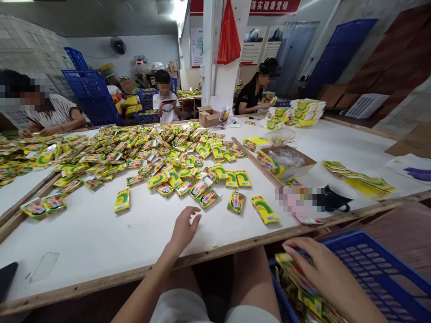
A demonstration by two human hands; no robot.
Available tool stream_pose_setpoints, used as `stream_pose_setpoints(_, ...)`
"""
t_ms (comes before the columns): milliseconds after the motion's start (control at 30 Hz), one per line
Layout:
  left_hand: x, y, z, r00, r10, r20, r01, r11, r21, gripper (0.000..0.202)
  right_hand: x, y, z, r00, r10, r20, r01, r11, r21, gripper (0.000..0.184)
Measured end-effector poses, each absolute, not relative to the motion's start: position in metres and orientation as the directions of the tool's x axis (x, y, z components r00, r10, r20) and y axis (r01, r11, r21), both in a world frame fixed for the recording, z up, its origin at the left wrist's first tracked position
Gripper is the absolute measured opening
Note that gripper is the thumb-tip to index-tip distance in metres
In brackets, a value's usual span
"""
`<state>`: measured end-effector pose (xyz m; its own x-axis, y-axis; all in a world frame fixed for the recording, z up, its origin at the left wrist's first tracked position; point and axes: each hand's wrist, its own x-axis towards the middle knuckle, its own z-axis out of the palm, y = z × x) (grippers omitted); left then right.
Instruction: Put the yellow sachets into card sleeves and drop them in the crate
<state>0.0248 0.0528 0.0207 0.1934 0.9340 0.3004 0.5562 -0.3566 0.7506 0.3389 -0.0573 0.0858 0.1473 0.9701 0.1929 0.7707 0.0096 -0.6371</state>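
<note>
My left hand [186, 228] hovers over the white tabletop near its front edge, fingers loosely bent and apart with nothing in them. Just ahead of it lie small yellow-green packets [208, 198], the nearest part of a large loose heap [158, 152]. To its right a single packet [236, 202] and a longer yellow box [264, 209] lie flat. My right hand [311, 258] is over a blue plastic crate [380, 269] below the table edge, fingers extended and holding nothing visible. Similar packets [310, 301] fill the crate beneath it, partly hidden by my hand and forearm.
Wooden strips [257, 161] divide the tabletop. Right of the strip stand an open carton [286, 161] with clear plastic inside, flat yellow sheets [360, 177] and a black cloth item [332, 198]. Stacked boxes [296, 112] stand farther back. Three other people sit around the table.
</note>
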Motion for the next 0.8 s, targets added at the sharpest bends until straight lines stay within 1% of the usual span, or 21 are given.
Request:
stream_pose_setpoints(33,0.036,0.066,0.02,0.238,0.915,0.326,0.612,-0.402,0.682,0.019,0.348,-0.062,0.087,0.155,0.971,0.183,0.783,-0.008,-0.621,0.027)
stream_pose_setpoints(100,0.058,0.091,0.019,0.319,0.878,0.356,0.708,-0.47,0.527,0.026,0.344,-0.065,0.087,0.116,0.984,0.134,0.746,0.003,-0.666,0.029)
stream_pose_setpoints(167,0.075,0.111,0.018,0.328,0.872,0.365,0.733,-0.478,0.484,0.038,0.316,-0.06,0.081,0.005,0.998,0.057,0.648,0.04,-0.761,0.027)
stream_pose_setpoints(233,0.083,0.118,0.016,0.317,0.873,0.371,0.742,-0.472,0.476,0.045,0.282,-0.05,0.069,-0.074,0.997,0.027,0.531,0.062,-0.845,0.024)
stream_pose_setpoints(300,0.081,0.11,0.011,0.288,0.877,0.384,0.75,-0.456,0.478,0.049,0.252,-0.037,0.054,-0.045,0.998,0.044,0.424,0.059,-0.904,0.023)
stream_pose_setpoints(367,0.073,0.089,0.006,0.222,0.89,0.399,0.747,-0.419,0.517,0.056,0.229,-0.022,0.039,0.064,0.995,0.077,0.32,0.052,-0.946,0.021)
stream_pose_setpoints(433,0.061,0.06,0.001,0.142,0.903,0.406,0.723,-0.375,0.581,0.06,0.21,-0.008,0.025,0.163,0.982,0.097,0.203,0.063,-0.977,0.021)
stream_pose_setpoints(500,0.05,0.033,0.0,0.093,0.915,0.392,0.687,-0.344,0.64,0.061,0.191,0.004,0.016,0.191,0.976,0.103,0.097,0.086,-0.992,0.025)
stream_pose_setpoints(600,0.034,0.007,0.003,0.046,0.951,0.307,0.583,-0.275,0.765,0.066,0.168,0.013,0.011,0.125,0.983,0.132,0.038,0.129,-0.991,0.022)
stream_pose_setpoints(667,0.023,0.002,0.006,0.038,0.97,0.242,0.468,-0.231,0.853,0.065,0.159,0.015,0.011,0.062,0.984,0.167,0.027,0.165,-0.986,0.018)
stream_pose_setpoints(733,0.013,0.004,0.01,0.064,0.979,0.192,0.346,-0.203,0.916,0.051,0.158,0.016,0.012,-0.003,0.983,0.185,0.011,0.186,-0.983,0.02)
stream_pose_setpoints(800,0.005,0.007,0.012,0.093,0.982,0.162,0.255,-0.181,0.95,0.035,0.161,0.017,0.012,-0.057,0.981,0.184,-0.004,0.184,-0.983,0.023)
